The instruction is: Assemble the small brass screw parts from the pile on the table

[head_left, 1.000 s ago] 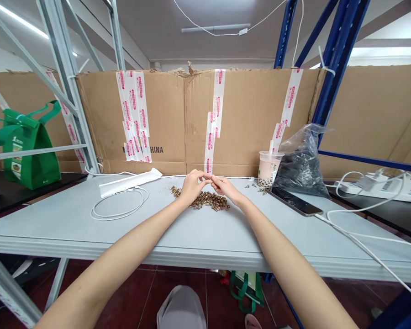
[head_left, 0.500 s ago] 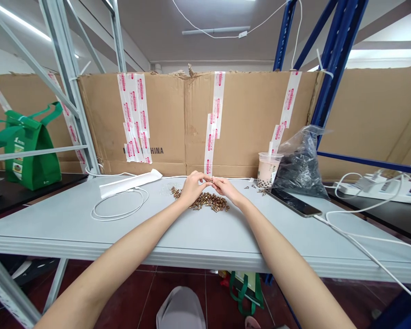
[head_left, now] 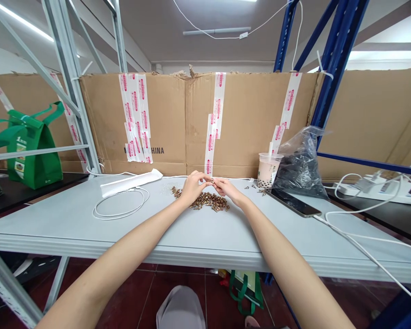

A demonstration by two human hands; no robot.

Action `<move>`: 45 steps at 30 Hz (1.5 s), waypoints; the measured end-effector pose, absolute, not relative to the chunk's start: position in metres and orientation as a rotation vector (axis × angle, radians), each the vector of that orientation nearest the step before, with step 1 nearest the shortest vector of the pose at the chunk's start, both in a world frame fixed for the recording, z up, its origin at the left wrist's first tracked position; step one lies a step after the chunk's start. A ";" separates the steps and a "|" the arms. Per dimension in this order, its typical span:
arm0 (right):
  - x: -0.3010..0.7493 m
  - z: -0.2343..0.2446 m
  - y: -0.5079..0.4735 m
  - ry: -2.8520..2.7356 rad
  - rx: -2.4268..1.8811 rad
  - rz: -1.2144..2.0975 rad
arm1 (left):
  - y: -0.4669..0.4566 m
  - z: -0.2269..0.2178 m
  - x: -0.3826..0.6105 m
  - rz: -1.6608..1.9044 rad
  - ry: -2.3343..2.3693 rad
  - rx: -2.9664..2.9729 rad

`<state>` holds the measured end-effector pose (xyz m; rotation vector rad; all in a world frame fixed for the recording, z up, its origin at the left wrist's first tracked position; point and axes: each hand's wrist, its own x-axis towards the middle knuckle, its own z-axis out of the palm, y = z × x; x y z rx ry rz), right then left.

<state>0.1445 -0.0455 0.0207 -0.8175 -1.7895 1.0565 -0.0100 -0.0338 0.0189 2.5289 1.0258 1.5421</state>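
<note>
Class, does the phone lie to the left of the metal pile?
No, the phone lies to the right of the metal pile.

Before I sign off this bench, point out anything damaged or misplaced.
The cardboard panel has a torn, ragged top edge. A few fasteners lie beside the bubble tea cup, apart from the main pile.

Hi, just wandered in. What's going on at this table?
A person has their left hand and right hand brought together at a loose pile of small brass-coloured metal pieces on the grey table. What looks like a small piece shows between the fingers, too tiny to make out. A drink cup and a phone sit off to the right.
</note>
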 end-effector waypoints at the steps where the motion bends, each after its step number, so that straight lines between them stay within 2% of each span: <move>1: 0.145 0.020 -0.045 -1.786 -0.822 1.069 | -0.034 0.019 -0.010 1.544 1.022 2.529; 7: 0.145 0.018 -0.040 -1.800 -0.800 1.147 | -0.033 0.019 -0.010 1.541 1.030 2.538; 19: 0.146 0.018 -0.043 -1.804 -0.842 1.011 | -0.033 0.020 -0.011 1.522 1.047 2.565; 25: 0.148 0.018 -0.040 -1.858 -1.010 0.820 | -0.030 0.017 -0.012 1.459 1.020 2.642; 28: 0.157 0.013 -0.033 -1.886 -1.307 0.501 | -0.025 0.014 -0.015 1.440 1.058 2.667; 32: 0.181 0.002 -0.023 -1.815 -1.937 -0.042 | -0.010 0.014 -0.036 1.378 1.398 2.680; 37: 0.203 -0.003 -0.023 -1.625 -2.335 -0.152 | 0.011 0.014 -0.088 1.058 2.193 2.629; 42: 0.187 0.007 -0.032 -1.575 -2.199 -0.380 | 0.020 0.012 -0.119 0.594 2.552 2.515; 45: 0.168 0.012 -0.034 -1.819 -1.897 -0.176 | 0.022 0.014 -0.125 0.486 2.604 2.426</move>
